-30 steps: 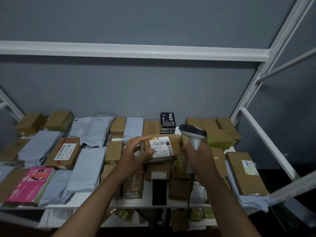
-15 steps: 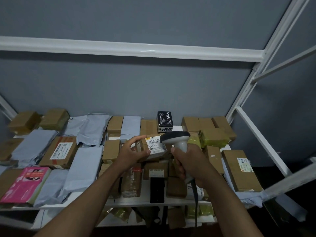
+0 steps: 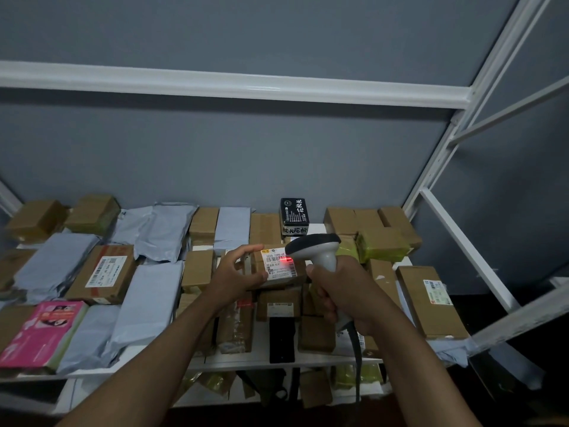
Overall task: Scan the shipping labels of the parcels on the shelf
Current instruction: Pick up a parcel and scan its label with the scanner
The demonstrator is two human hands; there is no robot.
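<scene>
Left hand (image 3: 237, 275) around small parcel (image 3: 278, 268) — right hand (image 3: 341, 294) gripping scanner (image 3: 314, 249), red beam on label (image 3: 279, 265).

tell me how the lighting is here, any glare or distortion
Head view: dim and bluish overall, with the brightest spot the scanner's red light on the label of the box in the left hand; no glare elsewhere; wide-angle bending shows in the shelf frame at right; the label's fine print is too small to read.
</scene>
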